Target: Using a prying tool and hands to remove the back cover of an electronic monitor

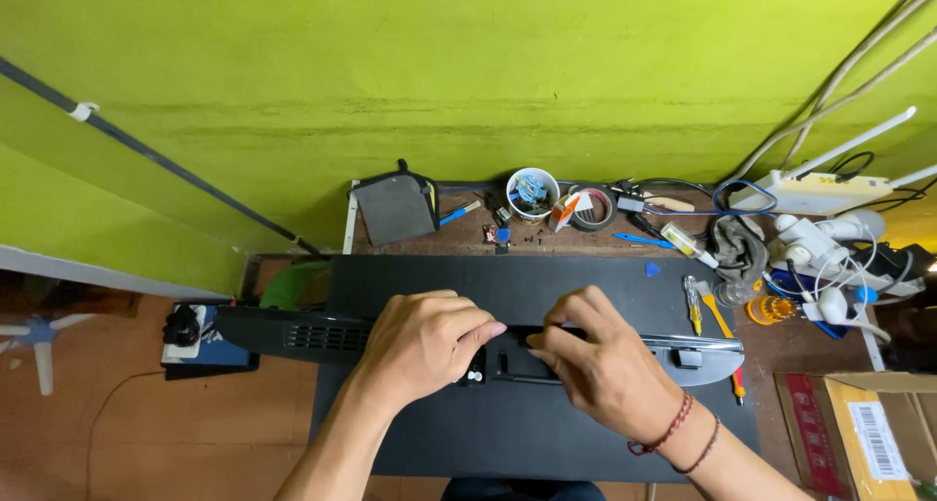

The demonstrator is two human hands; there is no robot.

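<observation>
A large black monitor (508, 286) lies face down on a brown workbench. Across it lies a long black plastic cover strip (293, 333) with a vent grille at its left part. My left hand (422, 343) rests curled on the strip near its middle, thumb and fingers pressing at a small connector block. My right hand (600, 362), with cord bracelets on the wrist, pinches the edge of the strip just right of centre. Both hands grip the same strip, a few centimetres apart.
Along the bench's back edge stand a white cup (532, 191) of small parts, a tape roll (592, 208), a dark pad (395, 208) and blue pry tools. Screwdrivers (717, 316) lie right of the monitor. A white router (820, 191), cables and a cardboard box (869, 433) crowd the right side.
</observation>
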